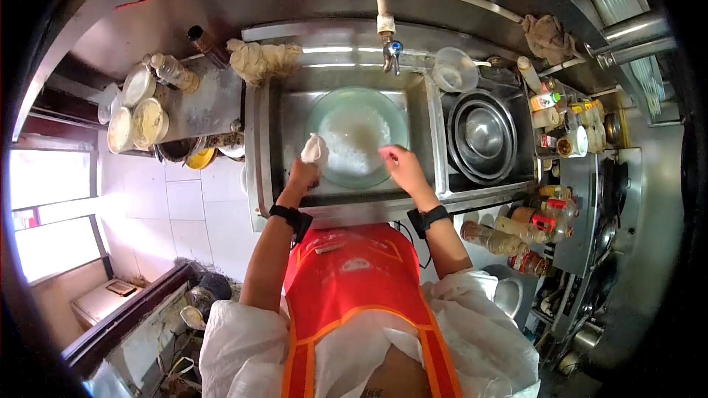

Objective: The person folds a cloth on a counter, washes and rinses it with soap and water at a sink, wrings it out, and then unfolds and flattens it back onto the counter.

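In the sink (287,114) stands a large round, pale greenish basin (402,114) with cloudy, sudsy water in it. My left hand (304,173) is closed around a crumpled white thing (316,149), perhaps a small bag or cloth, at the left rim of the basin. On the other side my right hand (402,166) is over the basin's right rim. Its fingers are drawn together, and whether anything is between them I cannot make out. Black bands circle both wrists.
A faucet (391,48) with a blue handle hangs over the sink's back edge. To the right, metal bowls (483,136) sit nested in a second sink. Bottles (494,239) line the right side. White tubs (150,121) and a beige cloth (258,59) lie at left.
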The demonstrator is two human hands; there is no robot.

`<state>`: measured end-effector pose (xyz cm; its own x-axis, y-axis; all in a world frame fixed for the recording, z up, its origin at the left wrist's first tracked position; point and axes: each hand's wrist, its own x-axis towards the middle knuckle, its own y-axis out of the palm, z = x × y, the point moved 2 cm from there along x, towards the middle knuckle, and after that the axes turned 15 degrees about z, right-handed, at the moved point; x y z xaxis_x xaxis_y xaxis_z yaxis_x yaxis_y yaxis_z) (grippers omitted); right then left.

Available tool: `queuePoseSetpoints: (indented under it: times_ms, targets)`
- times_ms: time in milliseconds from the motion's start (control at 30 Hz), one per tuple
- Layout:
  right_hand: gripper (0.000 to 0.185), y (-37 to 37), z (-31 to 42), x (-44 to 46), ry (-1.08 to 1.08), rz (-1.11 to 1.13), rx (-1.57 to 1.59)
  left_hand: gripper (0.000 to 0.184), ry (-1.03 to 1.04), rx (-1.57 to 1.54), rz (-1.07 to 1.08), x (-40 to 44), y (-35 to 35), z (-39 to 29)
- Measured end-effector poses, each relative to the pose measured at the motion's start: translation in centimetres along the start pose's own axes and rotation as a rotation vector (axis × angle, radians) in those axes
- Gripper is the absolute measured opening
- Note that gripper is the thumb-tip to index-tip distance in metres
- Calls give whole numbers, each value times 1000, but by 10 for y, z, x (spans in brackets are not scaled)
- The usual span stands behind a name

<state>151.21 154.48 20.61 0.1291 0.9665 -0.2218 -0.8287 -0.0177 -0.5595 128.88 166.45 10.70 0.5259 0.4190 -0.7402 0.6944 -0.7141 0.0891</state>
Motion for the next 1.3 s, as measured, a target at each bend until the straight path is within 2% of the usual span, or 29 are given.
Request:
queuePoseSetpoints:
  times_ms: [33, 67, 133, 233, 300, 333, 400, 433, 533, 567, 600, 667, 700, 767, 833, 900, 933, 1033, 1067, 1167, 1200, 1233, 1267, 1300]
  targets:
    - [13, -8, 15, 3, -67, -33, 69, 16, 50, -136, -53, -10, 1, 1]
    - [14, -15, 31, 3, -133, -68, 139, 16, 48, -139, -53, -12, 0, 10]
    - [15, -28, 62, 1, -135, -75, 152, 14, 120, -325, -122, -10, -7, 29]
    - [16, -39, 101, -10, -333, -157, 437, 14, 96, -244, -233, -11, -15, 46]
    - [17, -44, 122, -20, -392, -169, 483, 14, 58, -247, -297, -20, -15, 47]
    - [17, -45, 132, -23, -417, -170, 520, 13, 153, -294, -316, -20, -17, 55]
    - [18, -50, 154, -30, -451, -133, 515, 11, 138, -272, -402, -8, -24, 79]
    - [19, -50, 160, -33, -488, -106, 521, 12, 50, -345, -361, -18, -23, 78]
    - [20, -47, 164, -33, -529, 6, 584, 10, 61, -488, -291, -20, -24, 107]
    - [20, -44, 162, -29, -527, 90, 666, 20, 12, -487, -290, -26, -23, 110]
    - [20, -40, 164, -24, -462, 217, 715, 20, 29, -518, -328, -34, -24, 113]
    - [20, -26, 153, -12, -388, 517, 740, 43, 150, -461, -251, -58, -20, 105]
    - [20, -19, 151, -12, -378, 531, 733, 64, 193, -269, -256, -60, -26, 117]
    - [21, -12, 155, -16, -448, 581, 771, 58, 325, -302, -449, -88, -18, 113]
    - [21, -14, 165, -27, -454, 639, 847, 38, 509, -309, -613, -89, -17, 149]
    - [20, -26, 179, -36, -673, 677, 901, 31, 369, -271, -602, -116, -10, 149]
    - [20, -31, 184, -42, -673, 694, 910, 29, 266, -314, -618, -138, 1, 132]
    - [20, -43, 198, -61, -889, 830, 993, 29, 309, -436, -668, -147, 21, 148]
    - [20, -44, 200, -65, -892, 848, 1003, 29, 304, -441, -687, -151, 28, 153]
    - [18, -42, 203, -66, -965, 938, 956, 39, 276, -530, -661, -165, 48, 149]
    - [13, -31, 195, -54, -896, 1038, 945, 24, 446, -593, -736, -163, 54, 149]
    - [9, -18, 186, -44, -810, 1144, 925, 24, 464, -626, -711, -168, 55, 146]
    - [9, -5, 177, -39, -817, 1184, 916, 25, 475, -671, -684, -174, 61, 146]
    - [7, 11, 165, -32, -895, 824, 225, 25, 482, -698, -714, -183, 70, 143]
